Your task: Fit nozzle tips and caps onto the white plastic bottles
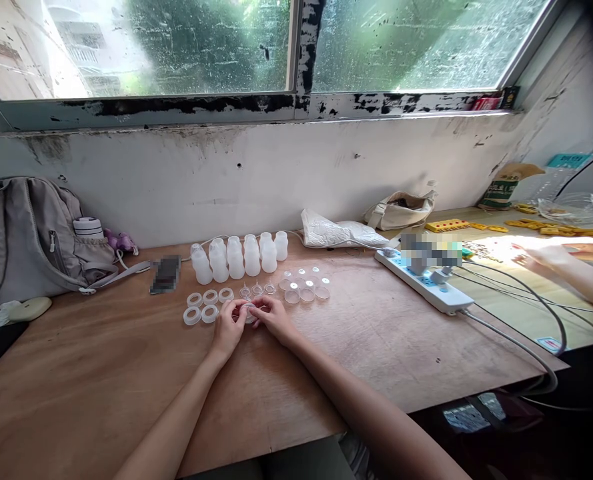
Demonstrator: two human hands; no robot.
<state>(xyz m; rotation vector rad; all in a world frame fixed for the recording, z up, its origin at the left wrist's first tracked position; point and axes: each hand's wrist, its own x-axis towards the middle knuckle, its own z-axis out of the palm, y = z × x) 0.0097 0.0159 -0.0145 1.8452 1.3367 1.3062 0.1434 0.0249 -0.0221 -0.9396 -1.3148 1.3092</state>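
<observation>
My left hand (231,323) and my right hand (273,318) meet low over the wooden table, fingertips pinched around a small translucent ring-shaped piece (249,313). Fingers cover much of it, so its exact form is unclear. Left of my hands lie several white translucent bottle collar rings (209,313) in two rows. Just beyond my fingertips sit clear pieces with pointed tips, like bottle nipples (257,289). Several clear round caps (307,295) are grouped to the right. Farther back, frosted small bottles (235,259) stand upright in rows.
A blurred phone (166,275) and a grey backpack (31,240) lie left. On the right are a white power strip (423,283) with cables, a white padded bag (341,230) and a beige pouch (401,210). Another person's hand (539,257) works at the far-right table among yellow pieces (556,229).
</observation>
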